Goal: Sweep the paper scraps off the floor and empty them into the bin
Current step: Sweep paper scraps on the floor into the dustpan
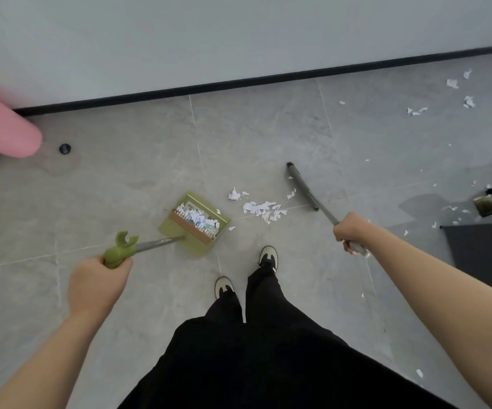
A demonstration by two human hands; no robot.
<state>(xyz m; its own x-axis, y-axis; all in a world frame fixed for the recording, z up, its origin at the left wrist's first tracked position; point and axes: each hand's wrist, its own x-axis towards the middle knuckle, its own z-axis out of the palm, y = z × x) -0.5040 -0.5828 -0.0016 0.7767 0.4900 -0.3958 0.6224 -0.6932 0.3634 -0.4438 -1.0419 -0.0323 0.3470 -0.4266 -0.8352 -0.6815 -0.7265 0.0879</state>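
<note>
Head view, looking down at grey floor (121, 290). Left hand (98, 283) curled round green dustpan handle (118, 253); dustpan (194, 224) on floor, already holding scraps (197, 217). Right hand (349, 231) gripping broom shaft (326, 214), broom head (301, 184) down on floor, right of a loose heap (264, 211) lying between it and dustpan. More scraps (457, 93) scattered far right near wall (239, 33). Pink bin (5, 128) at left edge, well apart from dustpan. Shoes (268, 256) and black trousers below.

grey tiled floor (121, 202), pale grey wall (239, 31), black skirting board (268, 78), dark mat (486, 255) at right.
</note>
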